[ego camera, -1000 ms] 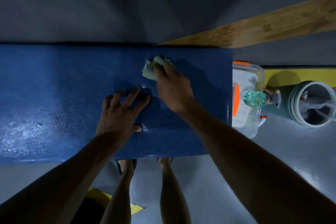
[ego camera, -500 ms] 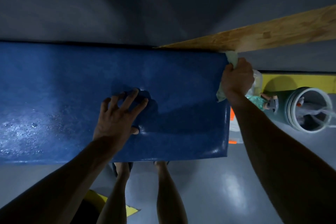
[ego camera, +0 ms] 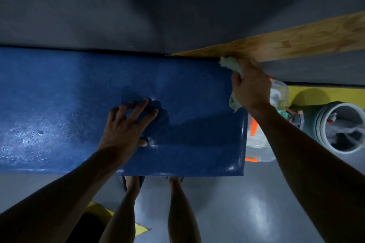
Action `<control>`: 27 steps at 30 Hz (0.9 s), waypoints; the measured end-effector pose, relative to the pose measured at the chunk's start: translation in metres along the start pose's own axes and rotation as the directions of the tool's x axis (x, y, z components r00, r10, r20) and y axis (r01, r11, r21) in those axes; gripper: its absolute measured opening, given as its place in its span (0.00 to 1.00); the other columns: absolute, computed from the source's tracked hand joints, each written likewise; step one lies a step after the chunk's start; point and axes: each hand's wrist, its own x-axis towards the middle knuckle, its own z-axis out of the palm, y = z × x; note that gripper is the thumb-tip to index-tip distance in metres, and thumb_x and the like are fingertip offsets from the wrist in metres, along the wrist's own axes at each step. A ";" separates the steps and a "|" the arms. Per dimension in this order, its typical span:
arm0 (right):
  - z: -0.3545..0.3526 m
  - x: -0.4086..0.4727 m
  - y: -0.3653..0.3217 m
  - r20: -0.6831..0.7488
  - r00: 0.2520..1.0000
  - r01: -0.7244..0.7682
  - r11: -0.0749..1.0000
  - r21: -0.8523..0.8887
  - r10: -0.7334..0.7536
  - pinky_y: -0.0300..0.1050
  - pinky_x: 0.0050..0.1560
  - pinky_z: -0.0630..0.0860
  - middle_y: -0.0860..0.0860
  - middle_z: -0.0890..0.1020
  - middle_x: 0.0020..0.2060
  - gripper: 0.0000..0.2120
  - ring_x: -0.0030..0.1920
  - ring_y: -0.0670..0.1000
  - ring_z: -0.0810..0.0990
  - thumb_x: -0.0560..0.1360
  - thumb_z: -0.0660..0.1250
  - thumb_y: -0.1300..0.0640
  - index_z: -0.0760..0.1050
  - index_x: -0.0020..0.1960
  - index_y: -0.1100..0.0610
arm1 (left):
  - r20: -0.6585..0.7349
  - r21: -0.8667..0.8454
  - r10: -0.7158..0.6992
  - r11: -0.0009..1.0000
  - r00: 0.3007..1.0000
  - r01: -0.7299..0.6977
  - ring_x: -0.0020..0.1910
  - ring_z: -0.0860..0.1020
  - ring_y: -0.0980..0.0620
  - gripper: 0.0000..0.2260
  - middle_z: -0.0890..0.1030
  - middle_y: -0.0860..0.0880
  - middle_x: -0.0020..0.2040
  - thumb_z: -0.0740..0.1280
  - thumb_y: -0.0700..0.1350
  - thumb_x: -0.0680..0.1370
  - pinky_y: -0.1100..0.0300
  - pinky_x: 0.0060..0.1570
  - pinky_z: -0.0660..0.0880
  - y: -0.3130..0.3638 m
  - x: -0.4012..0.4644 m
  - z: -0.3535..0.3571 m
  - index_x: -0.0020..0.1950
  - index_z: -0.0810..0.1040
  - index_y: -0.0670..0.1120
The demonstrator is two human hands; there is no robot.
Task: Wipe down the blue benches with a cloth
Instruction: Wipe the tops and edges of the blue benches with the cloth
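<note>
A padded blue bench (ego camera: 69, 94) runs across the view against a grey wall, its right end near the middle right. My right hand (ego camera: 250, 87) grips a pale green cloth (ego camera: 230, 65) at the bench's far right corner, with cloth showing above and below the fingers. Spread fingers of my left hand (ego camera: 126, 126) press flat on the bench top near its front edge. Wet specks glisten on the bench's left part.
A wooden plank (ego camera: 296, 43) slants along the wall above the right corner. Right of the bench stand a clear plastic box with orange clips (ego camera: 256, 144) and a grey bucket (ego camera: 339, 128) holding tools. My legs stand on the grey floor below the bench.
My right hand swept the cloth from the bench's middle to its right end, then up into the far right corner. The left hand stayed pressed in place.
</note>
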 end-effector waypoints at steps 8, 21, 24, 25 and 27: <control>0.023 -0.003 -0.081 -0.033 0.945 -0.319 0.938 0.138 0.327 0.51 0.49 0.75 0.54 0.77 0.62 0.16 0.55 0.58 0.79 0.76 0.63 0.53 0.75 0.62 0.55 | 0.006 -0.031 -0.004 1.000 1.000 0.004 0.67 0.66 0.37 0.46 0.64 0.45 0.77 0.82 0.56 0.57 0.39 0.62 0.67 -0.002 -0.001 0.000 0.73 0.69 0.54; 0.008 0.001 -0.054 0.061 0.996 -0.059 0.998 -0.035 0.061 0.55 0.47 0.74 0.60 0.78 0.56 0.16 0.51 0.64 0.78 0.77 0.61 0.54 0.73 0.63 0.56 | -0.045 -0.060 0.102 0.993 0.994 -0.104 0.67 0.68 0.38 0.43 0.63 0.46 0.77 0.78 0.60 0.62 0.39 0.63 0.65 -0.021 -0.003 -0.002 0.74 0.68 0.54; 0.024 -0.001 -0.085 -0.005 0.964 -0.266 0.964 0.021 0.266 0.52 0.52 0.72 0.59 0.79 0.58 0.17 0.56 0.61 0.77 0.78 0.61 0.54 0.74 0.64 0.58 | -0.124 -0.063 0.136 0.987 0.983 -0.145 0.67 0.69 0.37 0.39 0.65 0.46 0.77 0.77 0.59 0.64 0.39 0.62 0.66 -0.036 -0.009 -0.001 0.73 0.70 0.53; 0.031 -0.002 -0.105 -0.019 0.952 -0.304 0.952 0.043 0.305 0.50 0.53 0.72 0.58 0.79 0.59 0.17 0.57 0.60 0.78 0.77 0.62 0.53 0.75 0.64 0.57 | -0.137 -0.062 0.131 0.988 0.982 -0.141 0.67 0.68 0.37 0.39 0.64 0.46 0.77 0.77 0.59 0.64 0.39 0.63 0.66 -0.045 -0.012 0.000 0.73 0.70 0.52; 0.046 -0.005 -0.155 -0.010 0.955 -0.292 0.951 0.099 0.295 0.50 0.52 0.74 0.55 0.78 0.62 0.17 0.57 0.58 0.78 0.76 0.63 0.53 0.75 0.64 0.55 | -0.151 -0.064 0.097 0.992 0.984 -0.107 0.68 0.67 0.38 0.41 0.64 0.46 0.77 0.78 0.59 0.64 0.39 0.62 0.66 -0.065 -0.017 0.000 0.74 0.69 0.51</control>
